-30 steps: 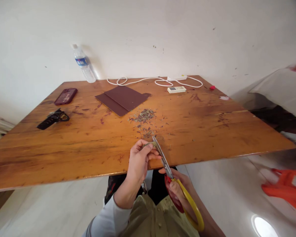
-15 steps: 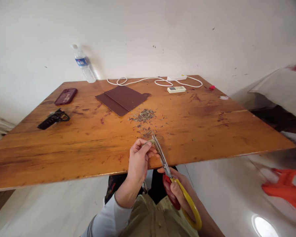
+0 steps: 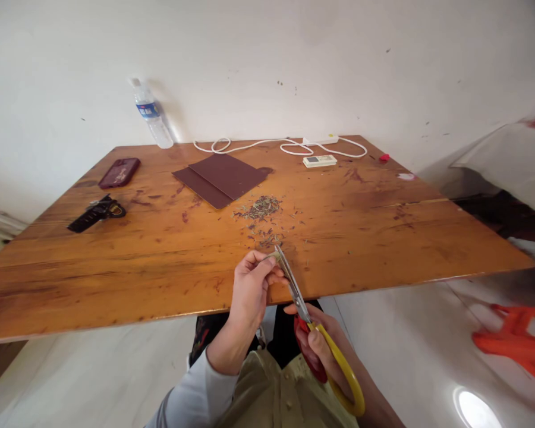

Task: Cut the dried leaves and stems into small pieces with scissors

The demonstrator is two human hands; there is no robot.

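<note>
Between the thumb and fingers of my left hand (image 3: 252,288) is a small greenish-brown piece (image 3: 274,256), perhaps folded sheet; its kind is unclear. My right hand (image 3: 327,342) grips scissors (image 3: 299,302) with one yellow and one red handle. Their narrow blades point away from me and lie right at the edge of the held piece, almost closed together. Just beyond the blade tips, a heap of thin brown and greenish shreds (image 3: 263,207) lies on the wooden table (image 3: 160,261), with loose bits scattered toward me.
Two dark maroon sheets (image 3: 227,175) overlap behind the shreds. At left are a phone (image 3: 119,173), black keys or a holder (image 3: 97,213) and a plastic bottle (image 3: 154,116) by the wall. A white cable (image 3: 258,142) and a remote-like device (image 3: 320,161) lie at the back; an orange stool (image 3: 512,339) stands right.
The scissor blades have drawn slightly closer together at the held piece. Both hands stay in nearly the same place, and the shreds look unchanged.
</note>
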